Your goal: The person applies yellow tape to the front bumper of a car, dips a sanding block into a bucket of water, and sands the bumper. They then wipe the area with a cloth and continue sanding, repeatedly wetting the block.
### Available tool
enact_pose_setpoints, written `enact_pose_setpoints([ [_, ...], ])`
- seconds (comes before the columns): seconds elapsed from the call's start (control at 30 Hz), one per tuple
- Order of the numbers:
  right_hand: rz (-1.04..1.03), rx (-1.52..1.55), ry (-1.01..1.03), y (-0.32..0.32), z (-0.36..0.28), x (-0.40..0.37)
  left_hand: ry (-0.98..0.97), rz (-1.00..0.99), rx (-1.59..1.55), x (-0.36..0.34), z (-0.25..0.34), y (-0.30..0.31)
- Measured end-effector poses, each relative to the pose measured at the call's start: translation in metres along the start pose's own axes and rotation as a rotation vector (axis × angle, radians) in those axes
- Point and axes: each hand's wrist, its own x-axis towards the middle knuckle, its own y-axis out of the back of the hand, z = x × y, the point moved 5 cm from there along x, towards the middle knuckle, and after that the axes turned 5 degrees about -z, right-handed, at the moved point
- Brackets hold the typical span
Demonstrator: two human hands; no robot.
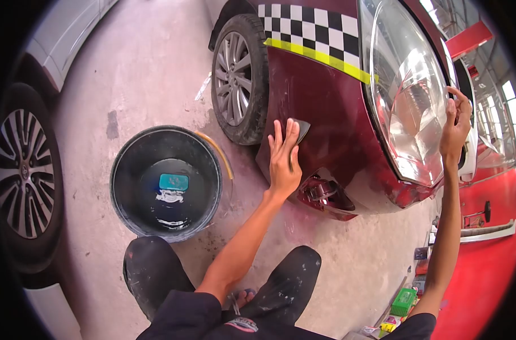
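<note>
My left hand point(284, 164) lies against the side of a dark red car bumper point(331, 119), its fingers pressing a dark sanding sheet point(304, 130) flat on the paint. At the right edge of the headlight point(408, 102), my right hand point(457, 122) rests with its fingers bent and apart, holding nothing. Yellow tape point(320, 56) runs below a black and white checkered strip point(314, 29) above my left hand. Beneath the left hand is the fog lamp recess point(325, 191).
A black tub point(116, 181) of water with a teal block point(173, 182) stands left of my knees. The red car's front wheel point(233, 79) is beyond it. Another car's wheel point(25, 170) is far left. A green box point(404, 301) lies lower right.
</note>
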Motion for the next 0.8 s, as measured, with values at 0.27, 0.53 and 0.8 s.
enact_pose_setpoints([
  [0.27,-0.007,0.020,-0.024,-0.001,-0.003,-0.003,-0.102,0.030,0.017,0.024,0.006,0.004],
  [0.53,-0.006,0.012,-0.002,-0.001,0.000,-0.002,-0.044,0.027,0.016,0.059,0.014,0.012],
  [0.8,0.018,-0.003,0.030,-0.002,-0.004,0.001,-0.046,0.012,0.064,0.063,0.012,0.018],
])
